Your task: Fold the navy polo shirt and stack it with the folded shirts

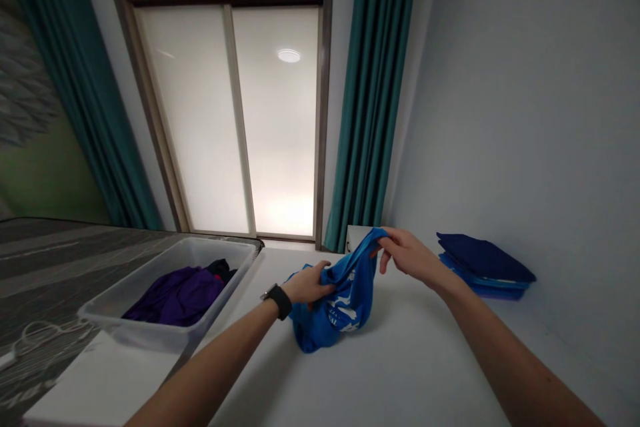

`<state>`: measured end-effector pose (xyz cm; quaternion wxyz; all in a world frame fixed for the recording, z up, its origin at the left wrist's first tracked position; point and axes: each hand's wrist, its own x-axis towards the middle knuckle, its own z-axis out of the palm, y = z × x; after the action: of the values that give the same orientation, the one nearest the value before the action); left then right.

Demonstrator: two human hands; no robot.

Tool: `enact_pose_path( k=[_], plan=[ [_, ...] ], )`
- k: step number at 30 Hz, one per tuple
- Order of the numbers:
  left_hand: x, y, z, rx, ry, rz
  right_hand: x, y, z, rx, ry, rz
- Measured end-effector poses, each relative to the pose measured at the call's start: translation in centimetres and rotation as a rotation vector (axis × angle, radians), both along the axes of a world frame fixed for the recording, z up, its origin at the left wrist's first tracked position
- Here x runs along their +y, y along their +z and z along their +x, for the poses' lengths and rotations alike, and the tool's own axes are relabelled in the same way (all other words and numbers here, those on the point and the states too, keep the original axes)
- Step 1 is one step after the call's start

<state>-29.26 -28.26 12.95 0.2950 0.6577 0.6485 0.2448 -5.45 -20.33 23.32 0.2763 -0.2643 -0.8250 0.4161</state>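
A crumpled blue garment (pixel 357 293) with a white print hangs between my hands, its lower part close to or touching the white tabletop (pixel 395 373). My right hand (pixel 403 252) is closed on its raised upper edge. On the garment's left side, my left hand (pixel 307 283) grips the fabric, its fingers partly hidden in the folds. A black watch (pixel 277 301) is on my left wrist. The garment's exact kind does not show in its bunched shape.
At left, a translucent plastic bin (pixel 115 293) holds purple cloth (pixel 180 293) and some black cloth. A stack of folded blue clothes (pixel 485 263) lies at the right against the wall. A white cable (pixel 45 330) rests on the dark striped surface at far left.
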Motion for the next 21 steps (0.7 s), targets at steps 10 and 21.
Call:
enact_pose_path(
  k=[10, 21],
  plan=[
    [1.3, 2.4, -2.8, -0.394, 0.305, 0.074, 1.7, -2.8, 1.1, 0.168, -0.316, -0.223],
    [0.1, 13.8, -4.3, 0.167, 0.334, 0.939, 2.5, 0.7, -0.4, 0.485, -0.392, 0.268]
  ],
)
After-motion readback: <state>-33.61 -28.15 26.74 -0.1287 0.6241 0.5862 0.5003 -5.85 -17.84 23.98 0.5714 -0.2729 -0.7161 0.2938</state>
